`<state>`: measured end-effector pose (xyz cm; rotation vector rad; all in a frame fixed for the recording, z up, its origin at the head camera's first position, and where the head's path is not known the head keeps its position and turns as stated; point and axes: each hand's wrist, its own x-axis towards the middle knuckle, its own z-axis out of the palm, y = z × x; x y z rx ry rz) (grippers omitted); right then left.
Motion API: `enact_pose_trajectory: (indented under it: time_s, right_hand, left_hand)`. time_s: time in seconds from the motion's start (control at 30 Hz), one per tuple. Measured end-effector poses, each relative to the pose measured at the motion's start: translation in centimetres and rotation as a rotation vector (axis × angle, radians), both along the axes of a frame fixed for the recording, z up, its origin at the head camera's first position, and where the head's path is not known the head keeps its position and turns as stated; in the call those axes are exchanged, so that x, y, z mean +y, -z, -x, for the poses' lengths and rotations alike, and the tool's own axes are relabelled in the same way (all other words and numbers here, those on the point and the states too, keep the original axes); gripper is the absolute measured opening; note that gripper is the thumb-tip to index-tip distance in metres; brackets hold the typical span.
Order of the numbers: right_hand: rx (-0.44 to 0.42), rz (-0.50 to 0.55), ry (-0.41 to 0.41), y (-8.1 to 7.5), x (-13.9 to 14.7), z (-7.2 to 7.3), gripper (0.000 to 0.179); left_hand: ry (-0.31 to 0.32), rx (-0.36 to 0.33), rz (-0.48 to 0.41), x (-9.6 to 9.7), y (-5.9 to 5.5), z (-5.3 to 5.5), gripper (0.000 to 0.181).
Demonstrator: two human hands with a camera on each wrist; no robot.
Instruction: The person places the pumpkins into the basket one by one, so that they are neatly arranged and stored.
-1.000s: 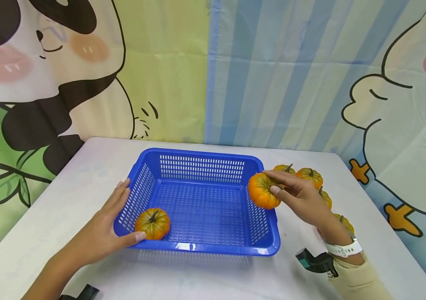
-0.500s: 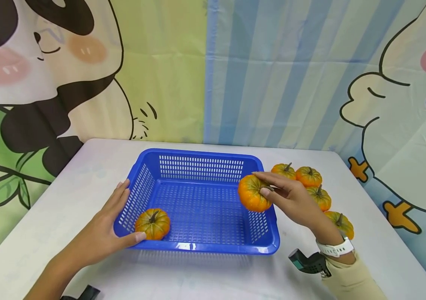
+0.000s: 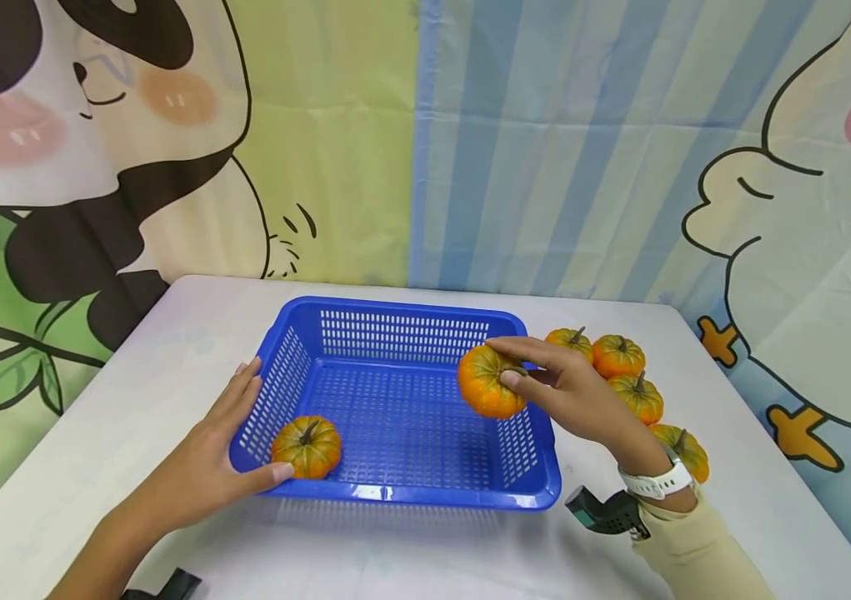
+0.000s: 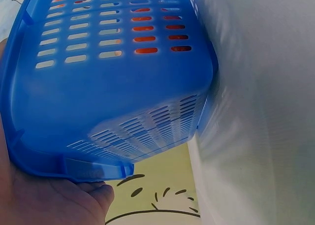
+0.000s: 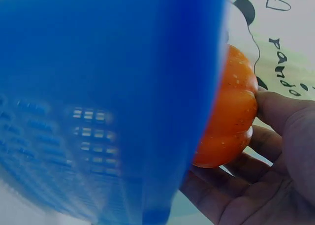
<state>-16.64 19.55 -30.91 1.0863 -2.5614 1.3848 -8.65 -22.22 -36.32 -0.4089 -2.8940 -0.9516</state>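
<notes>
Head view: one blue basket (image 3: 410, 433); left hand (image 3: 203, 462), fingers extended, thumb spread, rests on its left and near rims. Right hand (image 3: 571, 387) pinches an orange pumpkin (image 3: 483, 385) above the basket's right part. A second pumpkin (image 3: 307, 448) sits in the near left corner; four more pumpkins (image 3: 618, 357) lie right of the basket.

Left wrist view: orange shows through the slots.

Right wrist view: thumb and fingers grip the held pumpkin, partly hidden by the basket.

- Your worksite is a booth-like setup: a white table (image 3: 410, 554) screened by hanging cloth (image 3: 530, 150).
- Your indicators: fabric creases, printed cartoon panda (image 3: 95, 150).
- You cannot identify the room beyond.
</notes>
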Motion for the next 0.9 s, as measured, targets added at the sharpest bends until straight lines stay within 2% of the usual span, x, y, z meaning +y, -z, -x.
enact_pose_trajectory:
  time_s: [0.13, 0.37, 0.67, 0.9]
  right_hand:
    - [-0.006, -0.017, -0.038, -0.4, -0.7, 0.0, 0.041]
    - [0.037, 0.018, -0.148, -1.3, -1.9, 0.5, 0.042]
    - [0.014, 0.004, -0.149, -2.0, -1.7, 0.0, 0.042]
    - [0.061, -0.030, -0.157, -2.7, -2.2, -0.4, 0.045]
  left_hand:
    - [0.006, 0.009, -0.002, 0.0, 0.0, 0.1, 0.109]
    - [0.014, 0.014, -0.021, -0.2, 0.2, 0.1, 0.109]
    - [0.011, 0.004, -0.014, -0.1, 0.2, 0.1, 0.110]
    - [0.015, 0.006, -0.018, -0.1, 0.1, 0.1, 0.109]
